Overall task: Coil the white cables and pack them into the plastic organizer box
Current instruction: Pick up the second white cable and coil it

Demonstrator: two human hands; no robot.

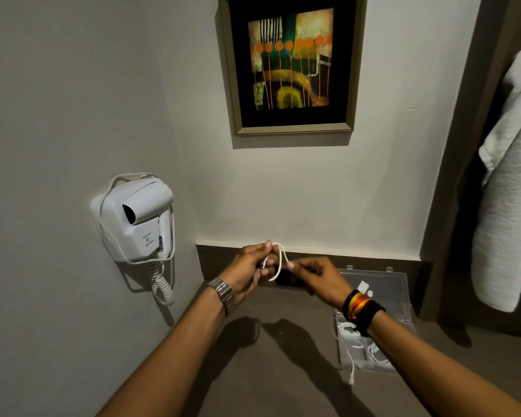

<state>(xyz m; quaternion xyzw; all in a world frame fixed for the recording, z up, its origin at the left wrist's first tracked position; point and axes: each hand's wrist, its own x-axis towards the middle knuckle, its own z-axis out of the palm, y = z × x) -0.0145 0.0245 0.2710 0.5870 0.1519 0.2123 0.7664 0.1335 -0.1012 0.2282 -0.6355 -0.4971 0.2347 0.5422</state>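
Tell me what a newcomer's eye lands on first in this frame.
Probably the framed abstract painting high on the far wall, its orange dots the brightest colour here. Next, the two hands at centre: the left hand and right hand each pinch a looped white cable between them. The white wall-mounted hair dryer hangs at left, and the open clear organizer box, with cables already inside, sits on the counter at right.

The right forearm point(409, 344) crosses the clear plastic organizer box point(385, 284) at lower right, hiding part of its base and the white cables point(373, 350) coiled inside. Behind the hands, a dark object point(288, 279) on the counter is mostly covered and cannot be identified. The framed picture point(292, 64) is cut by the top edge, the hanging towel point(512, 188) by the right edge. The print on the hair dryer point(137, 218) is too small to read.
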